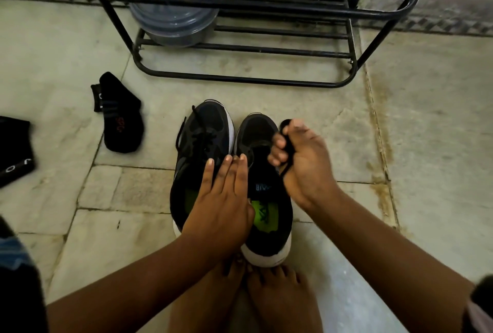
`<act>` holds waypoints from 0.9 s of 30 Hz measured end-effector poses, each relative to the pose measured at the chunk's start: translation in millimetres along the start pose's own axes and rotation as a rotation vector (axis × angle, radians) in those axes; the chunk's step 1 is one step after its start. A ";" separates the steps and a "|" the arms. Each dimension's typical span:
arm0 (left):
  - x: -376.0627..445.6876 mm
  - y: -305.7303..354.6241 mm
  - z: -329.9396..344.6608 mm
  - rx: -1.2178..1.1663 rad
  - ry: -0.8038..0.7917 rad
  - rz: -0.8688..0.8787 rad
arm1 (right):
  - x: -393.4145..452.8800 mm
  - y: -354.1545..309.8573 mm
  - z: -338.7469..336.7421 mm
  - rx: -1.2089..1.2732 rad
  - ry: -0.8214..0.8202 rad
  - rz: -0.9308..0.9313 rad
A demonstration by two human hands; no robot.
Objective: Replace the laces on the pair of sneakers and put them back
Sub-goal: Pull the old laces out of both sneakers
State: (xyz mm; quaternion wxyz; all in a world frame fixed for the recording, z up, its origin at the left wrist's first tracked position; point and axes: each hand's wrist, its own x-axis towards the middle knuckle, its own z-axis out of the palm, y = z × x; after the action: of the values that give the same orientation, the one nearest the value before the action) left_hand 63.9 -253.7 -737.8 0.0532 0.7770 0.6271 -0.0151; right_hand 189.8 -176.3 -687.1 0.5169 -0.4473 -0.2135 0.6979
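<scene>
Two black sneakers with white soles stand side by side on the floor, toes pointing away from me. The left sneaker (202, 140) has a black lace threaded through it, ends loose over its side. The right sneaker (262, 194) shows a green insole and no lace across its tongue. My left hand (224, 199) lies flat with fingers straight over the gap between the two shoes. My right hand (301, 162) hovers over the right shoe's front, shut on a bunched black lace (288, 146) that loops out above and below the fingers.
A black metal shoe rack (240, 47) stands ahead, with a grey lidded plastic tub (173, 7) on its lower shelf. A black sock (120, 116) lies left of the shoes and another black sock (13, 151) at the left edge. My bare feet (266, 292) touch the shoes' heels.
</scene>
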 end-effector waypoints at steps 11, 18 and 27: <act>-0.4 0.6 -1.3 0.004 -0.031 -0.015 | -8.8 -12.8 -13.8 -0.109 0.034 -0.135; 0.1 0.1 -1.0 0.023 -0.019 0.000 | 20.1 -17.8 -90.5 -0.469 0.297 -0.420; 0.5 0.2 -0.8 0.029 -0.018 0.004 | 10.2 44.0 -170.0 -1.775 0.157 -0.468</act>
State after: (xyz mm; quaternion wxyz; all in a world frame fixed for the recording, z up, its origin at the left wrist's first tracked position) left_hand 64.2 -253.2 -737.1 0.0476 0.7787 0.6249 -0.0310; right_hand 309.5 -211.4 -811.2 0.1253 -0.6714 -0.7199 0.1234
